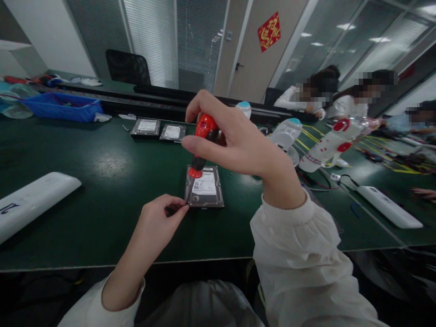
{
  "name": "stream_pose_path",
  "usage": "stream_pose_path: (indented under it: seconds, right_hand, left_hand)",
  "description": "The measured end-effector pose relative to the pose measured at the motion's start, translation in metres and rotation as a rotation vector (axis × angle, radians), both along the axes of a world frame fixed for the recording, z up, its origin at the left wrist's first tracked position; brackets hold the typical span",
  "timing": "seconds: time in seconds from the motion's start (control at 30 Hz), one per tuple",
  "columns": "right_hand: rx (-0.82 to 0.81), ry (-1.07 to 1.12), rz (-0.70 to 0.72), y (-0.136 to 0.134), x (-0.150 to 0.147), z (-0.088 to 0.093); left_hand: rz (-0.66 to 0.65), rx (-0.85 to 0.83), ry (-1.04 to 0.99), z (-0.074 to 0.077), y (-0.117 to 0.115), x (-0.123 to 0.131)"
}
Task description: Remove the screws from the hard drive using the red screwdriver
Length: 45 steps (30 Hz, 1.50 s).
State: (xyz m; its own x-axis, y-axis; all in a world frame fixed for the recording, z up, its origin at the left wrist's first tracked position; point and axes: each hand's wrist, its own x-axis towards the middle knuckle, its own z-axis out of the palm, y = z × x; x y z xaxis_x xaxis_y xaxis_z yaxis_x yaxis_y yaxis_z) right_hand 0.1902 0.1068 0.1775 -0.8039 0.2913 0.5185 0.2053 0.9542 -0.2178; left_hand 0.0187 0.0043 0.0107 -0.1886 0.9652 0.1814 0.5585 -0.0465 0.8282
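Observation:
A hard drive (213, 193) lies label up on the green table in front of me. My right hand (235, 141) is closed round the red and black handle of a screwdriver (196, 172), held tilted above the drive. Its thin shaft runs down to the drive's near left corner. At that same corner, thumb and fingertips of my left hand (161, 211) are pinched together by the screwdriver's tip. Whatever lies between those fingertips is too small to make out. Farther back, two more hard drives rest side by side, a left one (146, 127) and a right one (172, 132).
A blue bin (63, 107) stands at the back left. White long casings lie on the left (39, 200) and right (391, 206). Beyond my right arm are white devices (286, 134), a white and red robot arm part (325, 147) and cables. Co-workers sit at the far right.

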Motion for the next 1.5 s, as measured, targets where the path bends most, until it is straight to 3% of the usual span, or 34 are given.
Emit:
stream_pose_path:
  seconds: [0.1, 0.3, 0.47, 0.7, 0.9, 1.1, 1.27, 1.5]
  right_hand:
    - [0.032, -0.004, -0.092, 0.0017, 0.0009, -0.0006]
    - [0.013, -0.036, 0.020, 0.0004, 0.0025, 0.0021]
    - [0.020, 0.024, -0.066, 0.0001, 0.0002, 0.0014]
    - [-0.060, -0.002, 0.019, -0.0036, 0.0024, 0.0058]
    - [0.025, 0.033, -0.074, -0.0015, 0.0007, 0.0019]
    - [0.016, -0.019, -0.016, -0.0023, 0.0032, 0.0033]
    - [0.027, 0.019, -0.086, -0.0021, 0.0024, 0.0030]
    - [0.022, -0.014, -0.041, 0.0003, 0.0036, 0.0029]
  left_hand:
    - [-0.011, 0.007, 0.007, 0.0001, -0.0003, -0.0005]
    - [-0.014, -0.007, 0.009, -0.0012, -0.0005, -0.0019]
    - [-0.004, -0.003, 0.006, -0.0007, 0.0003, -0.0018]
    - [-0.009, -0.005, 0.013, -0.0020, -0.0002, -0.0028]
    - [-0.004, -0.012, 0.003, 0.0000, -0.0001, -0.0009]
    - [-0.003, -0.006, 0.005, -0.0002, 0.0004, -0.0014]
    - [-0.008, -0.010, 0.001, -0.0005, 0.0005, -0.0013]
    - [-0.008, 0.002, 0.023, -0.0010, -0.0003, -0.0018]
